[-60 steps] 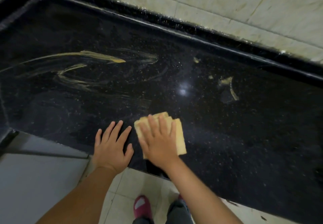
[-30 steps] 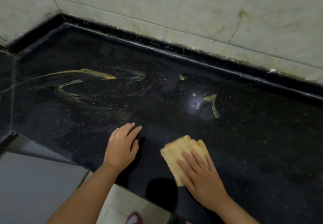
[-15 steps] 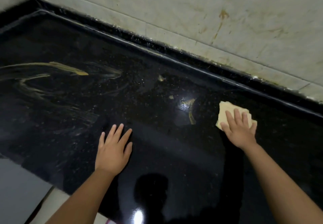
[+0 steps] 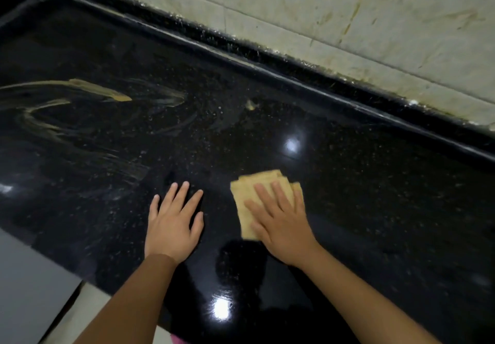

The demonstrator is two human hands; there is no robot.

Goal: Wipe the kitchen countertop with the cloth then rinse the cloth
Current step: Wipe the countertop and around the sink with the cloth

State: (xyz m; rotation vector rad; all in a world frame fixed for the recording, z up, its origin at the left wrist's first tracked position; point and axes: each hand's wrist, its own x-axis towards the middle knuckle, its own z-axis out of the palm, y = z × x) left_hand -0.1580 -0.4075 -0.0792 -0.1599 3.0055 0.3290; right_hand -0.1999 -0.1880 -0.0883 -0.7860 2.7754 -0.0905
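Wiping underway: right hand [image 4: 281, 229], fingers [image 4: 263, 196] spread flat, pressing folded yellow cloth [image 4: 257, 190] onto black tabletop [image 4: 375, 196]. Left hand [image 4: 172, 221] beside cloth, open, empty. Yellowish smears [image 4: 101, 93] left of cloth unwiped; rinse pending.

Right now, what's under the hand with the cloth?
The right hand presses flat on a folded yellow cloth, which lies on the black countertop. Whatever dirt sits beneath the cloth is covered.

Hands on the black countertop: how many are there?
2. The left hand lies flat and bare on the countertop; the right hand presses the yellow cloth beside it.
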